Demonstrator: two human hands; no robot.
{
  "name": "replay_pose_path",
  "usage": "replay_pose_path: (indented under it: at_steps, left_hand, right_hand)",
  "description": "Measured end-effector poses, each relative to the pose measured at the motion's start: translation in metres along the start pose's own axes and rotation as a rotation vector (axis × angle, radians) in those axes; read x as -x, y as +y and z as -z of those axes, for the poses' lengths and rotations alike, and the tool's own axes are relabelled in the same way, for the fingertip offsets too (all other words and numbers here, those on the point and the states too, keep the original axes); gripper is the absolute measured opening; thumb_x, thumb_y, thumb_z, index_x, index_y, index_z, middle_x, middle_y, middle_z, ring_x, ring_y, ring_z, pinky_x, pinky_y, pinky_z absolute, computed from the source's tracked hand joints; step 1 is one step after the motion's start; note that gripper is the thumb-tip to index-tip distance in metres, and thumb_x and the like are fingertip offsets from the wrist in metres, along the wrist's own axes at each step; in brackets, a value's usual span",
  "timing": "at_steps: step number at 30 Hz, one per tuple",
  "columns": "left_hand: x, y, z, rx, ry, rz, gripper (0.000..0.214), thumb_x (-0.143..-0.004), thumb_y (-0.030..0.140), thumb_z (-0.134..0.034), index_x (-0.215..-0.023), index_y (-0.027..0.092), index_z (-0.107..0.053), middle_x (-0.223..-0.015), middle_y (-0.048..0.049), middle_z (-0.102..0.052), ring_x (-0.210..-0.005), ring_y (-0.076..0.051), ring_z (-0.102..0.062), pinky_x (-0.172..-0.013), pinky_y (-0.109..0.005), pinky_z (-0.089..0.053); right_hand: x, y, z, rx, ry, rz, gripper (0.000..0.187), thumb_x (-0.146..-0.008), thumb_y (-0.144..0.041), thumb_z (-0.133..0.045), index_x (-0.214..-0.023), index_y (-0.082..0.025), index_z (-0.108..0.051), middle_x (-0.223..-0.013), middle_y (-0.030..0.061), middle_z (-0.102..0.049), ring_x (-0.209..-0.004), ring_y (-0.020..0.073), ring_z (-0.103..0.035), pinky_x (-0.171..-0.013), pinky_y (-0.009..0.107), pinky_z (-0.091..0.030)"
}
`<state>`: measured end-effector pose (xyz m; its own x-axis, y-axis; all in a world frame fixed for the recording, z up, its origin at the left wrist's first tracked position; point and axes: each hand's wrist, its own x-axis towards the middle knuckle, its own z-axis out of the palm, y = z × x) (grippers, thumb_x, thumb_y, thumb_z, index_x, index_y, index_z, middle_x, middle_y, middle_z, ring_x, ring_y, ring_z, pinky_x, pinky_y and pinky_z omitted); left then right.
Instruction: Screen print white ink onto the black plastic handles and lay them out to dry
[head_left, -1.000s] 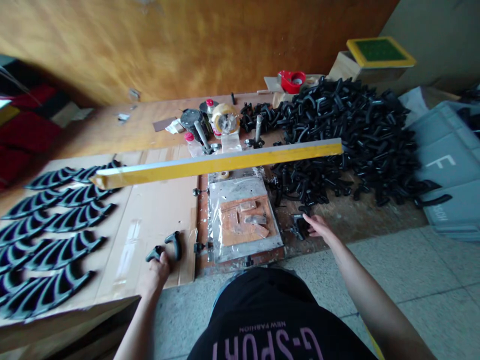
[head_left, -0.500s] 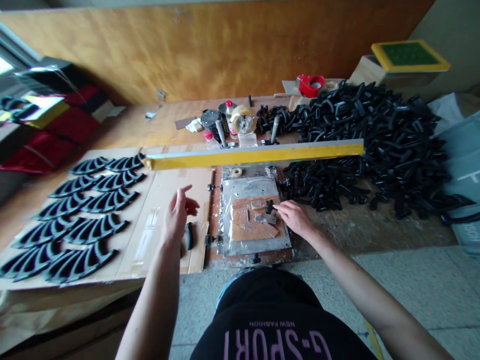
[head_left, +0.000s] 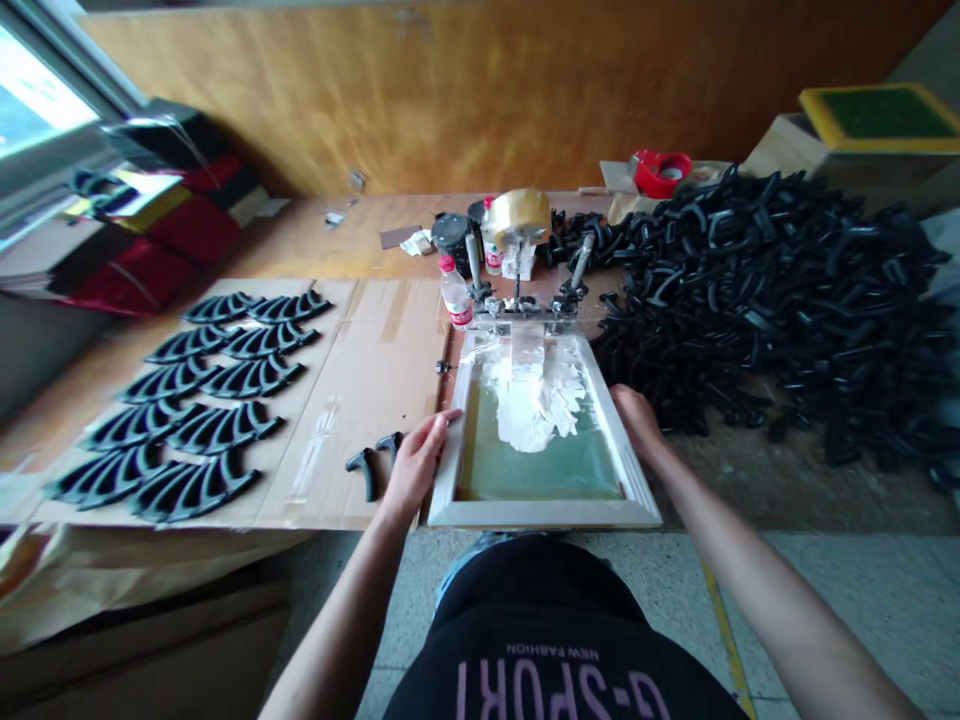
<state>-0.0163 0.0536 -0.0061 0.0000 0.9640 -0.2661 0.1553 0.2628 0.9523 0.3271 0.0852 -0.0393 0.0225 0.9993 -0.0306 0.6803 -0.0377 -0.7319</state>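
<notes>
A white-edged screen-printing frame (head_left: 445, 480) lies flat before me, its green mesh (head_left: 536, 475) showing. White paste (head_left: 529, 410) is spread over the upper part, with a clear-looking blade (head_left: 527, 345) at its top. My left hand (head_left: 420, 455) is closed at the frame's left edge, thumb and forefinger against it. Along the right edge is my right hand (head_left: 637, 418); its fingertips are hidden, and I cannot tell if they grip the frame. Two curved black handle-like pieces (head_left: 365, 472) lie on cardboard just left of my left hand. The base under the frame is covered.
Rows of fanned black pieces (head_left: 191, 480) lie on the cardboard (head_left: 375, 350) at left. A large heap of black pieces (head_left: 735, 270) covers the right side. Behind the frame stand a pink-capped bottle (head_left: 456, 295), metal posts (head_left: 581, 260) and a tape roll (head_left: 521, 215).
The frame has swung down from its raised position over the base. My left hand has moved right to its edge. My right hand has left the small black piece on the base.
</notes>
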Motion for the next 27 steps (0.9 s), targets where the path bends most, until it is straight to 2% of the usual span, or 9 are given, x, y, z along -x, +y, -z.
replay_pose_path:
  at_steps: [2,4,6,9,11,16,18,23,27]
  left_hand:
    - [0.000,-0.032,-0.006,0.004,-0.030,0.056,0.067,-0.081,0.056,-0.061,-0.136,0.017,-0.054,-0.077,-0.0014,-0.065,-0.062,-0.012,-0.055,-0.053,-0.021,-0.041]
    - [-0.007,-0.057,-0.012,-0.018,-0.041,0.067,0.075,-0.080,0.052,-0.062,-0.145,0.018,-0.043,-0.072,0.0014,-0.061,-0.060,-0.012,-0.053,-0.054,-0.021,-0.040]
    - [-0.016,-0.074,-0.015,-0.077,-0.048,0.056,0.073,-0.082,0.050,-0.059,-0.145,0.018,-0.041,-0.068,0.0031,-0.057,-0.059,-0.011,-0.051,-0.053,-0.021,-0.038]
    - [-0.024,-0.085,-0.014,-0.124,-0.058,0.060,0.067,-0.082,0.050,-0.058,-0.140,0.018,-0.047,-0.067,0.0032,-0.056,-0.058,-0.011,-0.050,-0.053,-0.022,-0.037]
    - [-0.025,-0.087,-0.012,-0.114,-0.058,0.077,0.064,-0.082,0.050,-0.059,-0.137,0.017,-0.050,-0.069,0.0025,-0.058,-0.058,-0.011,-0.051,-0.053,-0.022,-0.037]
    - [-0.020,-0.083,-0.014,-0.046,-0.029,0.086,0.058,-0.081,0.049,-0.061,-0.129,0.017,-0.056,-0.074,-0.0006,-0.063,-0.063,-0.014,-0.056,-0.057,-0.024,-0.041]
    - [-0.018,-0.081,-0.015,-0.033,-0.012,0.094,0.056,-0.080,0.050,-0.062,-0.125,0.017,-0.058,-0.075,-0.0016,-0.064,-0.064,-0.015,-0.057,-0.057,-0.024,-0.042]
    - [-0.018,-0.079,-0.015,-0.032,-0.006,0.105,0.061,-0.079,0.050,-0.063,-0.129,0.016,-0.054,-0.074,-0.0007,-0.063,-0.061,-0.014,-0.056,-0.054,-0.023,-0.039]
    - [-0.017,-0.076,-0.016,-0.017,-0.014,0.111,0.064,-0.080,0.049,-0.062,-0.134,0.016,-0.051,-0.074,-0.0004,-0.063,-0.061,-0.013,-0.055,-0.054,-0.023,-0.039]
  right_hand:
    - [-0.019,-0.010,0.011,0.160,0.239,0.061,0.031,-0.090,-0.025,-0.047,-0.106,-0.011,-0.070,-0.107,0.0125,-0.067,-0.098,0.0234,-0.063,-0.087,0.036,-0.053]
    - [-0.041,-0.035,0.006,0.307,0.331,0.214,0.042,-0.083,-0.024,-0.062,-0.123,-0.012,-0.061,-0.129,0.0173,-0.057,-0.114,0.0274,-0.057,-0.097,0.041,-0.048]
    - [-0.057,-0.064,-0.011,0.431,0.215,0.366,0.055,-0.078,-0.024,-0.071,-0.129,-0.014,-0.055,-0.136,0.0178,-0.051,-0.120,0.0290,-0.052,-0.100,0.041,-0.045]
    - [-0.056,-0.089,-0.039,0.552,-0.095,0.411,0.029,-0.083,-0.019,-0.066,-0.111,-0.015,-0.062,-0.113,0.0124,-0.064,-0.104,0.0249,-0.059,-0.088,0.035,-0.047]
    - [-0.037,-0.087,-0.049,0.610,-0.219,0.444,0.015,-0.087,-0.014,-0.056,-0.100,-0.015,-0.063,-0.099,0.0099,-0.067,-0.094,0.0223,-0.061,-0.080,0.031,-0.047]
    - [0.011,-0.063,-0.035,0.609,-0.410,0.775,0.023,-0.085,-0.004,-0.047,-0.089,-0.018,-0.065,-0.089,0.0066,-0.066,-0.083,0.0188,-0.058,-0.070,0.028,-0.042]
    - [0.011,-0.062,-0.030,0.561,-0.430,0.813,0.020,-0.084,-0.005,-0.050,-0.083,-0.020,-0.064,-0.085,0.0041,-0.065,-0.080,0.0178,-0.057,-0.068,0.027,-0.041]
    - [0.010,-0.062,-0.043,0.597,-0.219,0.729,0.021,-0.086,-0.006,-0.048,-0.090,-0.017,-0.066,-0.089,0.0070,-0.065,-0.087,0.0199,-0.056,-0.070,0.028,-0.041]
    - [0.023,-0.058,-0.049,0.544,-0.297,0.755,0.017,-0.087,-0.009,-0.052,-0.089,-0.018,-0.066,-0.087,0.0058,-0.066,-0.083,0.0187,-0.059,-0.069,0.027,-0.042]
